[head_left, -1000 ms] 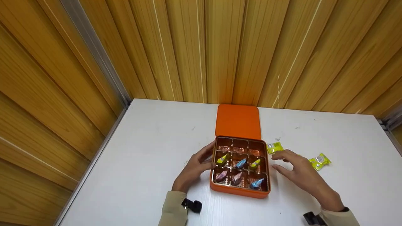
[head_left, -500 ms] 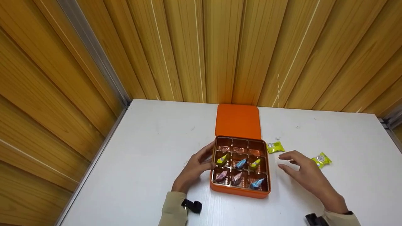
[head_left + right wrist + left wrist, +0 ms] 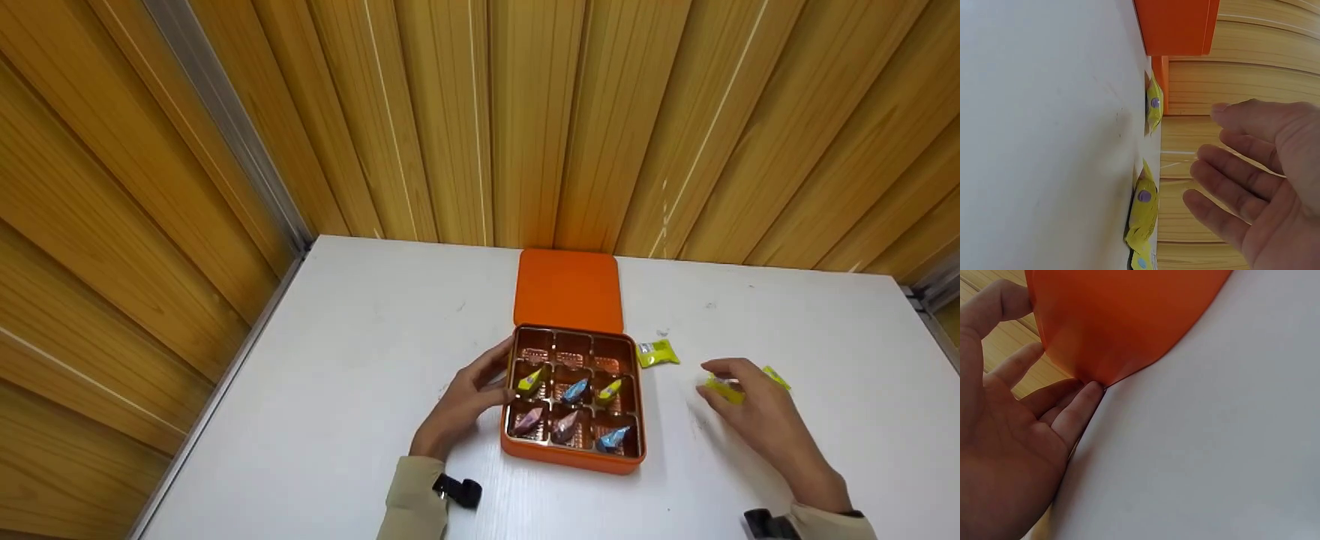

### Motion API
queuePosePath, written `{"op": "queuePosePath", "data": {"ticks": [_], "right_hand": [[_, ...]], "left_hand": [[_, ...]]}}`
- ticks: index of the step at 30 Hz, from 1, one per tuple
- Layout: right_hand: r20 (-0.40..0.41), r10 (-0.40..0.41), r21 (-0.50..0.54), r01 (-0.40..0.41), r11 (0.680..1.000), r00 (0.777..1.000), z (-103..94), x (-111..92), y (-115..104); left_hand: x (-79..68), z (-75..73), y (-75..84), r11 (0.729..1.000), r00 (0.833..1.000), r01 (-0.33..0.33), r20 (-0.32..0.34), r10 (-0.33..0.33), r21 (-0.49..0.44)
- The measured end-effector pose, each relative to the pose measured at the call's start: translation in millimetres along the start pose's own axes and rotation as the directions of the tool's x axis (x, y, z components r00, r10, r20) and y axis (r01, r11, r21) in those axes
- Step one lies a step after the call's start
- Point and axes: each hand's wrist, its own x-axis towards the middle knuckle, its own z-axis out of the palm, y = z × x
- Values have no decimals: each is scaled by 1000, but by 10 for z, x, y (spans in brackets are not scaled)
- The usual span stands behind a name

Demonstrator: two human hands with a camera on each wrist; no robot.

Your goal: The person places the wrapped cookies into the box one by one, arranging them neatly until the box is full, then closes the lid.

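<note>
An orange square tin (image 3: 574,459) with a brown divided insert stands on the white table. Small wrapped candies, such as the blue one (image 3: 615,438), lie in its middle and near rows; the far row holds none. My left hand (image 3: 469,401) holds the tin's left side, thumb on the rim; in the left wrist view its fingertips touch the orange wall (image 3: 1117,320). My right hand (image 3: 765,412) hovers, thumb and fingers apart, over a yellow-green candy (image 3: 724,388). The right wrist view shows that candy (image 3: 1143,208) apart from the fingers.
The orange lid (image 3: 568,289) lies flat behind the tin. One yellow-green candy (image 3: 658,352) rests by the tin's far right corner, and another (image 3: 777,377) shows partly behind my right hand. Wood-patterned panels (image 3: 525,120) rise behind the white table (image 3: 360,360).
My right hand has moved away from the tin to the right, uncovering the candy by the tin's corner and reaching the middle one. My left hand and the tin have stayed put.
</note>
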Motion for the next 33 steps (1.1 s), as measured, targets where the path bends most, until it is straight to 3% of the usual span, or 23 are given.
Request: {"op": "queuePosePath", "data": {"ticks": [6, 17, 33], "right_hand": [[12, 39, -54, -38, 998, 999, -38, -3, 102], [126, 183, -111, -169, 979, 975, -88, -3, 226], [139, 168, -128, -150, 980, 976, -99, -52, 371]], "left_hand": [[3, 1, 1, 1000, 1000, 11, -9, -11, 13], [-12, -2, 0, 1000, 1000, 23, -6, -23, 15], [-3, 14, 0, 998, 998, 63, -20, -63, 2]]}}
